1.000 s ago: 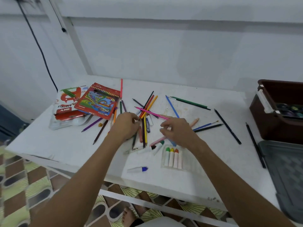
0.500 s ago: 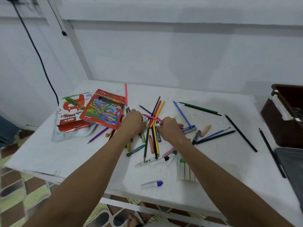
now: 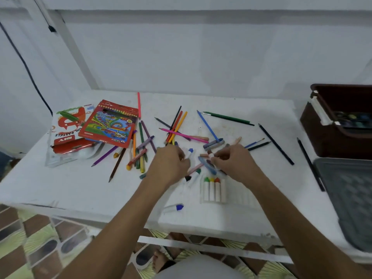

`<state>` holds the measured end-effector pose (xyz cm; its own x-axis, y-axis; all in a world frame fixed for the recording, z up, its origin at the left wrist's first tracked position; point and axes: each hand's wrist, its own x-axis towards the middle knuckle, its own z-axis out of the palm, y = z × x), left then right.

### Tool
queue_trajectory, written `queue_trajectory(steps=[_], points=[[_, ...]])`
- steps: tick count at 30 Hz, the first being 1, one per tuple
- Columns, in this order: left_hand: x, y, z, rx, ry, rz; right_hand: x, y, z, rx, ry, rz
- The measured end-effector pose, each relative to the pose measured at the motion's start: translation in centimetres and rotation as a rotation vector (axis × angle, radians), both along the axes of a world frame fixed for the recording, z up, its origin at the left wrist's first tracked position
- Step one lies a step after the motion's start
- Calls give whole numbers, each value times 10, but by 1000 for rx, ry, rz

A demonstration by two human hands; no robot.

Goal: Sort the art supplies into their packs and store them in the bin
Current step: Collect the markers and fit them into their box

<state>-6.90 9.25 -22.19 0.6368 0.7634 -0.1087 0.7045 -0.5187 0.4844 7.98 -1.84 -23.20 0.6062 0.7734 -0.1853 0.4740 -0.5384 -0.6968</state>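
Coloured pencils point(image 3: 177, 127), crayons and markers lie scattered over the middle of the white table point(image 3: 80, 190). My left hand point(image 3: 171, 164) is curled over the pile, and a white marker with a blue cap point(image 3: 189, 152) sticks out from its fingers. My right hand point(image 3: 235, 162) pinches a short dark crayon point(image 3: 210, 156) by its end, just above a blue crayon point(image 3: 207, 165). A clear pack with three markers point(image 3: 213, 190) lies below my hands. The red pencil box point(image 3: 108, 123) and the oil pastels pack point(image 3: 68, 129) sit at the left.
A brown bin point(image 3: 342, 141) stands at the right edge, with a paint set inside. A grey lid point(image 3: 350, 198) lies in front of it. Another blue-capped marker point(image 3: 174, 207) rests near the table's front edge. Long dark pencils point(image 3: 275, 143) lie towards the bin.
Both hands have shifted right across the pile. Pencils and crayons have been pushed aside to the left. The right hand has picked up a short crayon, and the marker pack is uncovered again.
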Motion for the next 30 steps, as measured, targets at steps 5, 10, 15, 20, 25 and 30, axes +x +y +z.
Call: queue_trajectory(steps=[5,10,15,20,25,30], points=[[18,-60,-14,-141,-102,-120,11,-79,-4,-46,-65,-47],[26,-91,-26,-144,-103,-106,9,-105,-16,-47,-34,-20],[28,-105,-29,-97,-107,-61,-3,-102,-28,15,4,-19],[35,-112,-33,-71,-135,-72,-11,-102,-33,108,-76,-35],[39,-115,-38,-24,-138,-114,-11,-101,-35,153,-80,-45],[36,-113,-38,-38,-118,-189,-8,-103,-35,132,-81,37]])
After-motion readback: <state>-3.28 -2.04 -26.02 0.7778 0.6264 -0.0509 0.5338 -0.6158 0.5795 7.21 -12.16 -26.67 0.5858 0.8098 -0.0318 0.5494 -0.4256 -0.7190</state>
